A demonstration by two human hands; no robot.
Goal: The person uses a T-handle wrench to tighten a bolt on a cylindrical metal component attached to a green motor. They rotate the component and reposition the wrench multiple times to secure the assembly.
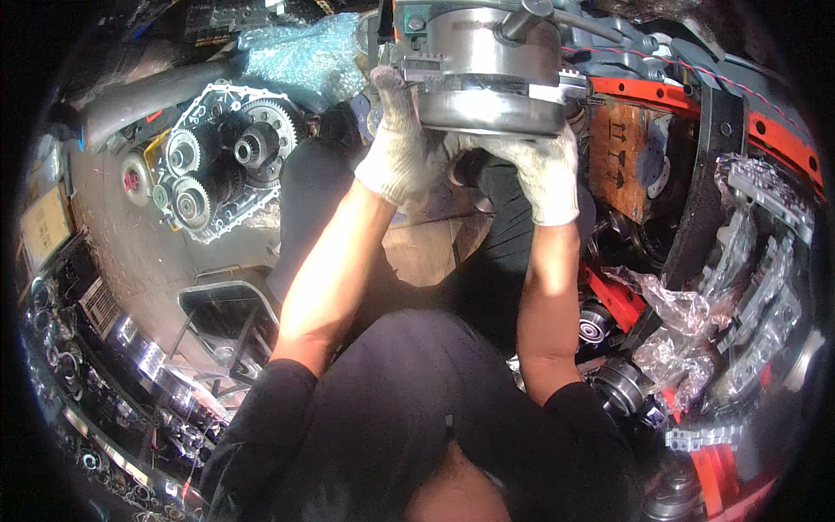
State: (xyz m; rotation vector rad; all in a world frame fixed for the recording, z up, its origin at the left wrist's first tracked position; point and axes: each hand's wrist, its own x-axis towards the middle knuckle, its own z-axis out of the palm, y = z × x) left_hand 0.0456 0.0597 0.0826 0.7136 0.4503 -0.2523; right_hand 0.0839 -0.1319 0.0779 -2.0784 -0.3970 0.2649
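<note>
Both hands wear white knitted gloves and are raised at the top of the view. Between them is a shiny round metal part [491, 111], set against the underside of what looks like a steel lathe chuck [470, 43] with stepped jaws. My left hand [402, 143] grips the part's left side, its thumb pointing up beside a jaw [422, 65]. My right hand [541, 165] is closed around the lower right side, some fingers hidden beneath the part. A thick rod-like handle [526, 19] sticks out of the chuck's front.
An open gearbox housing [252, 157] with several gears stands at left. Bubble wrap [300, 56] lies behind it. A black-seated metal stool [228, 313] is lower left. To the right are a wooden crate [628, 161], a red steel frame [648, 91] and plastic-wrapped metal parts [757, 304].
</note>
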